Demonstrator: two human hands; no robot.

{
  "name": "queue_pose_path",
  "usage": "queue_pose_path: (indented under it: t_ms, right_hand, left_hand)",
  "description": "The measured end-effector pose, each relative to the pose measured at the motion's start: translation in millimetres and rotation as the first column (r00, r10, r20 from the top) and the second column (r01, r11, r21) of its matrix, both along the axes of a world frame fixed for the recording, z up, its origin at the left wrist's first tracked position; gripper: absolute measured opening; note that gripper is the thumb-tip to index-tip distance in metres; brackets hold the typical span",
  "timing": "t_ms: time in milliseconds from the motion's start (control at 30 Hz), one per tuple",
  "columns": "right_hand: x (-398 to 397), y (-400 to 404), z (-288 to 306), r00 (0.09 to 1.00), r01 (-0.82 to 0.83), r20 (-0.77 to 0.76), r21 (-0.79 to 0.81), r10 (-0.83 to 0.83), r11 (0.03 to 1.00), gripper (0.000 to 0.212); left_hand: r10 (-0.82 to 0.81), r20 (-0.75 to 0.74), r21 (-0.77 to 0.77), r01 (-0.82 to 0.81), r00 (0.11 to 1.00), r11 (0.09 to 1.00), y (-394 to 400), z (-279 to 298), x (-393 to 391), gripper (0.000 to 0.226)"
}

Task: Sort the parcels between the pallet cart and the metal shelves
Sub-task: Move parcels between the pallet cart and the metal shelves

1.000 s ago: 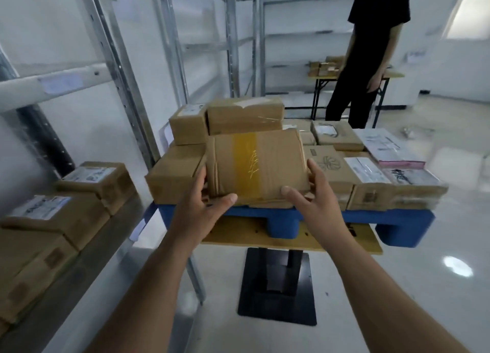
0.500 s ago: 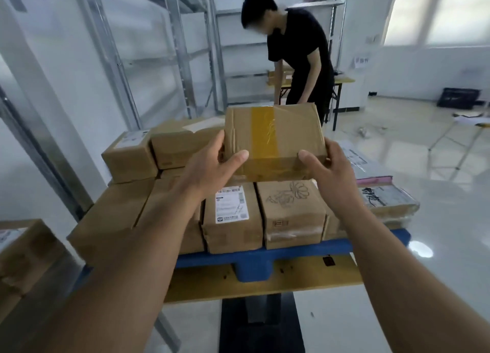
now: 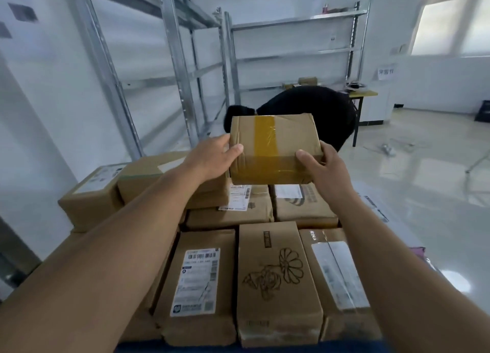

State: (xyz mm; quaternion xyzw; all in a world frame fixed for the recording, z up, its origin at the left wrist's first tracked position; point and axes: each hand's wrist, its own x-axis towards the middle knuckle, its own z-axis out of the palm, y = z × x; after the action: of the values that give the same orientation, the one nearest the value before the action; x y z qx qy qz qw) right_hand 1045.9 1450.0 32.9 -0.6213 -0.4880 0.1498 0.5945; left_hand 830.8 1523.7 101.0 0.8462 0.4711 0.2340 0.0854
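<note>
I hold a brown cardboard parcel (image 3: 273, 148) with a yellow tape stripe in the air above the stack. My left hand (image 3: 212, 156) grips its left side and my right hand (image 3: 323, 167) its right lower corner. Below it lie several parcels on the pallet cart: one with a white barcode label (image 3: 198, 281), one with a printed flower (image 3: 275, 278), and one with a taped label (image 3: 336, 275). The cart's blue edge (image 3: 238, 348) shows at the bottom. Metal shelves (image 3: 185, 87) stand to the left and at the back (image 3: 294, 53).
A person in black (image 3: 313, 108) bends down right behind the cart. A yellow table (image 3: 363, 94) with small boxes stands at the back. Glossy floor (image 3: 424, 180) stretches to the right. More parcels (image 3: 90, 193) are stacked on the cart's left side.
Both hands have lifted the taped parcel higher off the stack and farther forward. The view has moved closer over the cart. The person behind has bent down.
</note>
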Motion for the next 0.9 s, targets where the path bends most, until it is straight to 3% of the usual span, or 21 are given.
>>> queue_pose_path:
  t_ms: [300,467,900]
  right_hand:
    - [21.8,68.8,-35.8,0.994,-0.097,0.027,-0.147,0.102,0.984,0.058]
    - [20.0,80.2,-61.2,0.989,-0.111,0.073,-0.229,0.131,0.967,0.058]
    - [21.5,94.7,-73.1,0.984,-0.170,0.001,-0.252,0.176,0.953,0.054]
  left_hand:
    - [0.143,-0.222,-0.124,-0.173,0.965,0.977,58.1,-33.6,14.6,0.050]
    - [0.156,-0.527,-0.070,-0.225,0.835,0.972,70.7,-51.3,7.8,0.059]
    - [0.199,-0.536,0.013,-0.228,0.820,0.974,68.7,-54.6,10.4,0.060]
